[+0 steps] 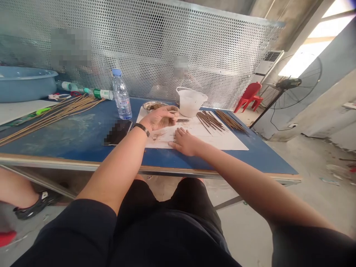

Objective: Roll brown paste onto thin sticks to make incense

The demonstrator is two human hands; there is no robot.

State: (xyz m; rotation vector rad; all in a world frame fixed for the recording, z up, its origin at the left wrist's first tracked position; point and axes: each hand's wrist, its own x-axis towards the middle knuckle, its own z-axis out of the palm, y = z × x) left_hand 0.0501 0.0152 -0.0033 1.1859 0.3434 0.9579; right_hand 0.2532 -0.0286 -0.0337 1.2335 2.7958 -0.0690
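Observation:
My left hand (pixel 161 118) is raised a little above a white board (pixel 230 142), its fingers curled in against the thumb; whatever they may hold is too small to make out. Lower and to the right, my right hand (pixel 185 142) lies palm down on the board, fingers stretched out. Brown smears mark the board between and around the hands. Behind the left hand is a metal bowl (pixel 145 105) with brown matter in it. Thin dark brown sticks (pixel 210 121) lie fanned out on the board, right of a white plastic bucket (pixel 192 103).
More brown sticks (pixel 230 120) lie at the board's right edge. Left stand a water bottle (pixel 122 100), a dark phone (pixel 118 133), long thin canes (pixel 63 111) and a blue basin (pixel 25 87). A perforated metal screen (pixel 133 48) closes the back; a fan (pixel 289 83) stands right.

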